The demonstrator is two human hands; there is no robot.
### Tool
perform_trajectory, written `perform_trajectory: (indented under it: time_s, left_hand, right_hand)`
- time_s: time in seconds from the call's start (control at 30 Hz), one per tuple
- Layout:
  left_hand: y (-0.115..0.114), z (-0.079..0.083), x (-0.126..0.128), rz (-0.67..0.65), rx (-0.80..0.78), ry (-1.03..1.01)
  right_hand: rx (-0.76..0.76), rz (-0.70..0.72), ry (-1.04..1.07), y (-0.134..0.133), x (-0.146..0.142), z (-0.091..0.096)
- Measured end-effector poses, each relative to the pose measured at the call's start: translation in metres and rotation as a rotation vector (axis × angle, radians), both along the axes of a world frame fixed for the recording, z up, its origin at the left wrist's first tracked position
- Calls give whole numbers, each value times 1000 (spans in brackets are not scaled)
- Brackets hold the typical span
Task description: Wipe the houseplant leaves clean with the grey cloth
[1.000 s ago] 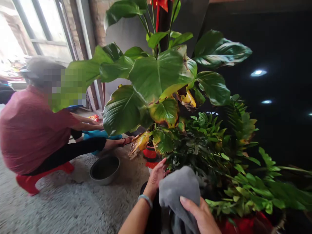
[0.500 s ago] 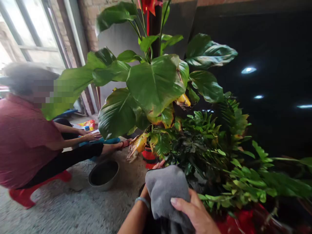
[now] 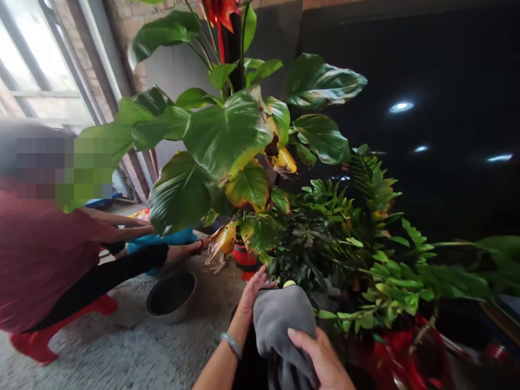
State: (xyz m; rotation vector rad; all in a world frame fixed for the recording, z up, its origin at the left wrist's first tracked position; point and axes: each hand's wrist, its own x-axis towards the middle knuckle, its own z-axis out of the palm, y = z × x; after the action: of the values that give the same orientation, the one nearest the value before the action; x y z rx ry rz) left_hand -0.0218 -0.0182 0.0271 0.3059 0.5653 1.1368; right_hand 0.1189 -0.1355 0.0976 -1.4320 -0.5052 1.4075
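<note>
My right hand (image 3: 320, 360) grips a grey cloth (image 3: 280, 319) low in the view, thumb laid over its folds. My left hand (image 3: 252, 290), with a pale bracelet on the wrist, reaches under the foliage beside the cloth; its fingers are spread near the stems of a small-leaved green plant (image 3: 337, 254). Behind it a tall plant with big glossy leaves (image 3: 227, 135), some yellowed at the edges, grows from a red pot (image 3: 244, 255).
A person in a red shirt (image 3: 40, 254) crouches at the left on a red stool, arms stretched toward a blue object. A metal bowl (image 3: 171, 295) sits on the rough grey floor. Red wrapping (image 3: 406, 352) covers a pot at lower right. Dark glossy wall behind.
The view has swung rightward, shifting everything left. My left hand shows more beside the cloth, and the cloth has sunk slightly lower. The crouching person still reaches forward.
</note>
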Motion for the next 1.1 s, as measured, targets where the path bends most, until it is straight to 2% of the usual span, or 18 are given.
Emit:
perform_trajectory:
  time_s: [0.07,0.13,0.23,0.3,0.37,0.43,0.53,0.63,0.7,0.77,0.83,0.97,1.0,1.03,1.07,1.1]
  left_hand:
    - [-24,12,8,-33,-38,-20]
    - [-50,24,20,-124,-61,-59]
    - [-79,42,42,-143,-197,-15]
    - [-87,54,58,-101,-335,98]
    - [-87,67,70,-59,-390,216]
    - [-81,82,76,-26,-336,305]
    - [-65,112,73,53,-203,426]
    - [-40,143,73,243,4,520]
    - [-23,153,82,306,159,572]
    - [-10,146,94,221,235,661]
    - [-7,123,104,47,222,764]
    - [-19,63,96,-269,108,794]
    - [-22,53,91,-273,62,773]
    - [-25,46,85,-288,14,755]
    - [-26,43,81,-278,-27,740]
    - [-27,42,77,-263,-57,724]
  right_hand:
    - [60,-42,-19,-6,11,4]
    - [121,-74,-69,-2,19,13]
    - [155,-11,-153,6,24,24]
    - [175,72,-220,5,26,26]
    - [229,135,-311,-3,31,25]
    - [294,169,-353,-15,39,23]
    - [340,91,-290,-33,58,17]
    - [225,-38,-190,-44,76,7]
    - [120,-138,-156,-51,87,0]
    - [77,-249,-180,-59,102,-5]
    - [91,-423,-282,-71,128,-6]
    - [106,-1035,-718,-108,220,10]
    - [69,-1154,-871,-118,247,16]
    - [-16,-1206,-1025,-127,273,22]
    - [-116,-1235,-1132,-134,297,28]
    - [-144,-1228,-1155,-140,317,33]
